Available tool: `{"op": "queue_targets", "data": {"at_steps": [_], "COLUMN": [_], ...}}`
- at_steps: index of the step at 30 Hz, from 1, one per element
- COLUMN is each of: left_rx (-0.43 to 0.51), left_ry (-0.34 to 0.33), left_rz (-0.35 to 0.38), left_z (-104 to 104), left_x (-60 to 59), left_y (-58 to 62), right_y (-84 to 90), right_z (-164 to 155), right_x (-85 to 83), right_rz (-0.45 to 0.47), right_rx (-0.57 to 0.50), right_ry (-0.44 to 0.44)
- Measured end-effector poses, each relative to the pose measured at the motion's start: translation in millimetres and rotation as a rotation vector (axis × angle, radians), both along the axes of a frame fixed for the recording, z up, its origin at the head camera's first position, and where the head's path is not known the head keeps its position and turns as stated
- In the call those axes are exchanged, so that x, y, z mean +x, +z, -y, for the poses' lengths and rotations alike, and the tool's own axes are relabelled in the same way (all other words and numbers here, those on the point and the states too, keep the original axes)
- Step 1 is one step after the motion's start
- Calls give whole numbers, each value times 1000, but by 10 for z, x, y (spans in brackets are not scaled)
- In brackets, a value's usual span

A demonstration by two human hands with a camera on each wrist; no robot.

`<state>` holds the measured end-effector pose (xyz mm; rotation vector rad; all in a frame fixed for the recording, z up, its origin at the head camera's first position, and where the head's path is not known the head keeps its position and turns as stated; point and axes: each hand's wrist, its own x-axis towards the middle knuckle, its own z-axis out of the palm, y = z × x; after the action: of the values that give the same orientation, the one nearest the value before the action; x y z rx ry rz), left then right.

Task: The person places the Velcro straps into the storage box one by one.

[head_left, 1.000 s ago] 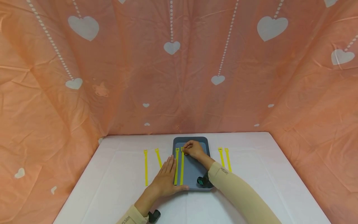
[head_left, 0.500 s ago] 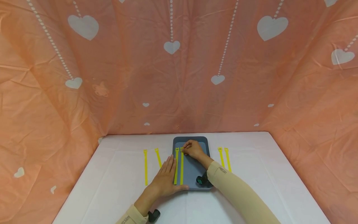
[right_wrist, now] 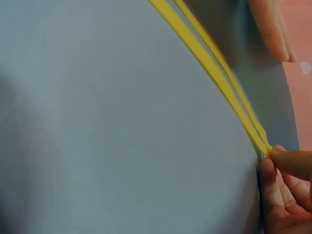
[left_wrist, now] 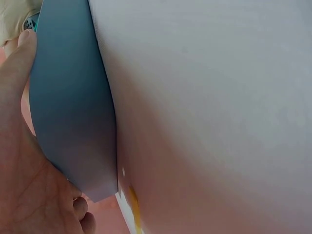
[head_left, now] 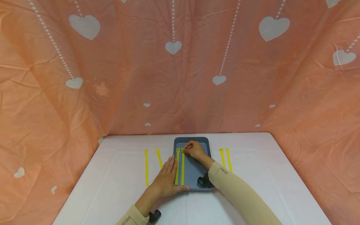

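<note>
A grey-blue tray (head_left: 194, 173) holds two yellow cable straps with slotted heads, side by side. My right hand (head_left: 194, 150) pinches the head end of the right-hand cable strap (head_left: 183, 172) between thumb and fingers; the right wrist view shows this pinch (right_wrist: 273, 156) near the tray's far end. Left of it lies the other cable strap (head_left: 177, 172). My left hand (head_left: 163, 185) rests along the tray's left side, fingers straight, thumb stretched along the near edge. In the left wrist view the palm (left_wrist: 29, 190) lies against the tray's outer wall (left_wrist: 73, 97).
On the white table (head_left: 112, 187), left of the tray, lie a straight yellow strap (head_left: 147, 170) and a slanted one (head_left: 159, 157), partly behind my left hand. Two more straps (head_left: 222, 157) lie to the right, partly behind my right sleeve (head_left: 236, 187). A peach curtain (head_left: 180, 93) encloses the table.
Hardly anything differs. The pinched strap's head has shifted very slightly left, closer to the strap beside it. My left hand stays in place on the tray.
</note>
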<state>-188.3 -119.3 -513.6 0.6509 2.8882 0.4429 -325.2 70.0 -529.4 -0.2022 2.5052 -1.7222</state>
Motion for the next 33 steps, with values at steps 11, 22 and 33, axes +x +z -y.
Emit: {"op": "queue_targets", "data": {"at_steps": [11,22,33], "left_rx": [18,45,45], "left_ry": [0,-8,-2], "left_rz": [-2,4,7], "left_z": [3,11,11], "left_x": [-8,9,-16], "left_y": [-17,-5,-45], "right_y": [33,27,187], "right_z": [-13,-37,-205], "right_x": [29,68,123], "right_rz": [-12,-29,-39], "right_rx": [-18,8,19], "right_ry": [4,-14,18]}}
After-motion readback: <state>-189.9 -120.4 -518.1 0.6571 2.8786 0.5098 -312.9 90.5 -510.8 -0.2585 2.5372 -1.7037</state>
